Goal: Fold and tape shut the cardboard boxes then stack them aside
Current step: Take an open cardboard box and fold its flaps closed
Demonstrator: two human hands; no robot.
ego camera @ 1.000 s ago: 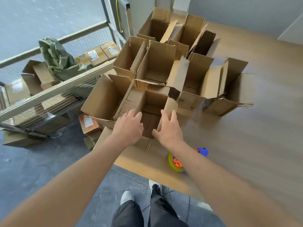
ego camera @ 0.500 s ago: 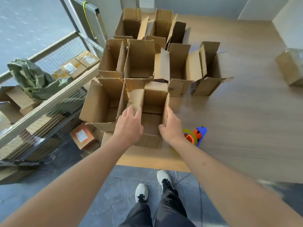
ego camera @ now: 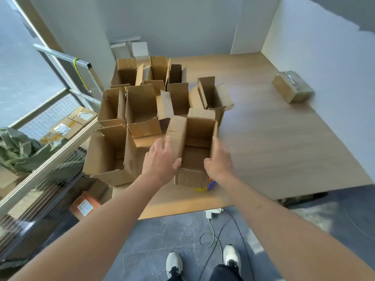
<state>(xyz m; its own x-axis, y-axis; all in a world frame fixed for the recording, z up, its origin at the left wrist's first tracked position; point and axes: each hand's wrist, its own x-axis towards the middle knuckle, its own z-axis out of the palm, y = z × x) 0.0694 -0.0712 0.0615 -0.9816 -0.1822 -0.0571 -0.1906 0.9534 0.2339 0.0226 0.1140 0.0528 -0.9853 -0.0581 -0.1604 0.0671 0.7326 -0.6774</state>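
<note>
An open cardboard box [ego camera: 197, 136] with its flaps up is near the front edge of the wooden table [ego camera: 274, 142]. My left hand [ego camera: 160, 162] holds its left side, fingers spread on the left flap and thumb at the near left corner. My right hand [ego camera: 220, 161] grips the right wall, thumb over the rim and fingers outside. A tape dispenser [ego camera: 210, 185] shows only as a blue and yellow sliver behind the box's lower right corner. Several other open boxes [ego camera: 140, 106] stand behind and to the left.
A taped box [ego camera: 292, 89] lies at the table's far right. A wire-mesh cart [ego camera: 50, 159] holding parcels and a green cloth [ego camera: 18, 151] stands to the left. A white cable [ego camera: 213, 230] trails on the floor by my feet. The table's right half is bare wood.
The box between my hands has shifted right, away from the cluster, and now covers most of the tape dispenser. The camera has tilted up, showing the walls and the taped box.
</note>
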